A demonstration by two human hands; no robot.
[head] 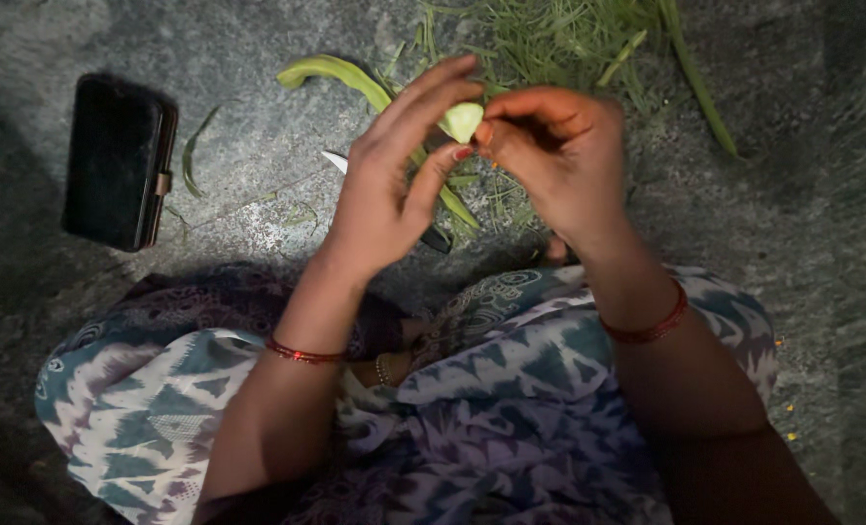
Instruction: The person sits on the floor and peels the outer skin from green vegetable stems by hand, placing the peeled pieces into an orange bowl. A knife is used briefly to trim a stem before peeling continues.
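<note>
Patterned cloth point(511, 389) covers the lap. Above it, left hand point(384, 194) and right hand point(559, 160) pinch a pale green piece point(462, 122), probably a bean pod; grip close beside the split, pulling gently.

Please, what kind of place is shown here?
Probably a home or yard floor: the person sits on a rough grey stone floor, with green trimmings, a knife and a black phone case on it.
</note>
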